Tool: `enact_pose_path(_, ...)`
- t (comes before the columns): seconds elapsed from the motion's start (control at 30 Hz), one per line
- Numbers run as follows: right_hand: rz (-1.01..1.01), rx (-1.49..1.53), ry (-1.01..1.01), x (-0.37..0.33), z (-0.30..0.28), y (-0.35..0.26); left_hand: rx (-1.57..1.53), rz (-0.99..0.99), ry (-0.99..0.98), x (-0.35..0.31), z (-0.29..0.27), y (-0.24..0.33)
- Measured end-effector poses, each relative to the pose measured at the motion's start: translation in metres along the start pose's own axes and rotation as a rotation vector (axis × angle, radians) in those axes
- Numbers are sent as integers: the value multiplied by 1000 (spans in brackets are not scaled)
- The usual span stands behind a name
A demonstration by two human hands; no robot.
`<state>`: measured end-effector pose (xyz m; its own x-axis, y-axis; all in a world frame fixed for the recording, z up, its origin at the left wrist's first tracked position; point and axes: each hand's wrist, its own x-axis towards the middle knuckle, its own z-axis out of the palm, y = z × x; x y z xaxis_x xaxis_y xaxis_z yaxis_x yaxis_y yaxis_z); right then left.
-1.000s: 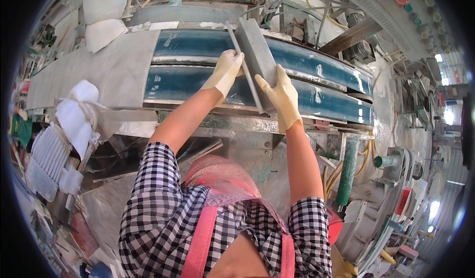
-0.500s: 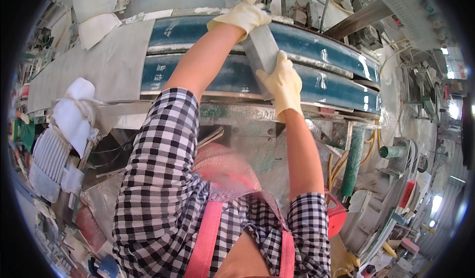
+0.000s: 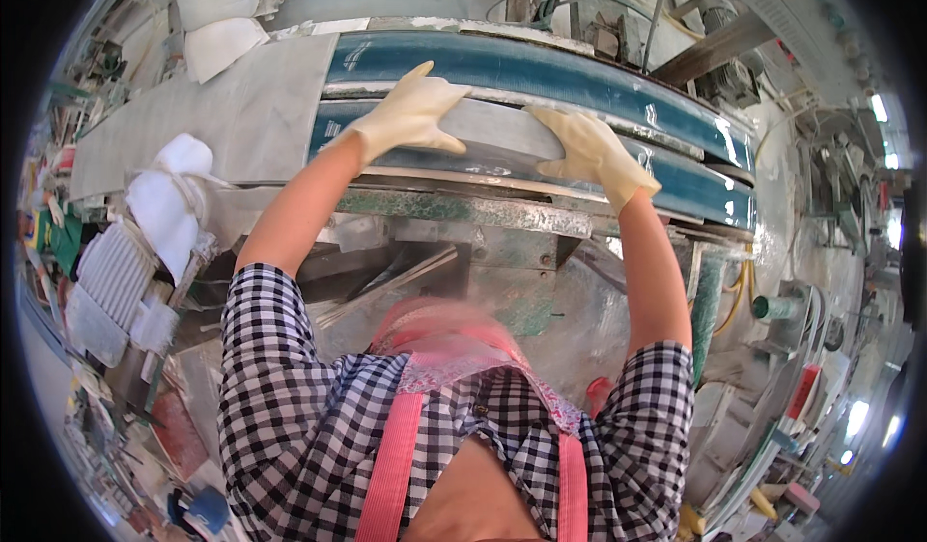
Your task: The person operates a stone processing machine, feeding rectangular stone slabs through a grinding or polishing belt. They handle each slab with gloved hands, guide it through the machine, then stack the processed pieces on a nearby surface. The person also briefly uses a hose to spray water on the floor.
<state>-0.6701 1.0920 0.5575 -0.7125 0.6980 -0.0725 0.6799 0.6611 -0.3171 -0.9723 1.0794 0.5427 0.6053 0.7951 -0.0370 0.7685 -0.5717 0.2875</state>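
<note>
We see the gray slab [image 3: 502, 125] lying lengthwise on the near blue belt [image 3: 710, 194], left of its middle, by the front edge. Our gloved left hand [image 3: 410, 115] sits at the slab's left end, fingers spread loose; our right hand [image 3: 591, 149] straddles the other end, though we cannot tell whether it grips.

Cream gloves [image 3: 410, 115], black-and-white checked shirt [image 3: 275, 388], pink straps [image 3: 391, 465]
</note>
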Motion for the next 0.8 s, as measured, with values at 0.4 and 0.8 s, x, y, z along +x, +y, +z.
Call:
enact_pose_path(0.4, 507, 1278, 429, -78, 69, 13, -1259, -509, 175, -59, 55, -29)
enact_pose_path(0.8, 618, 1322, 480, -68, 69, 19, -1052, -520, 200, -26, 80, -43)
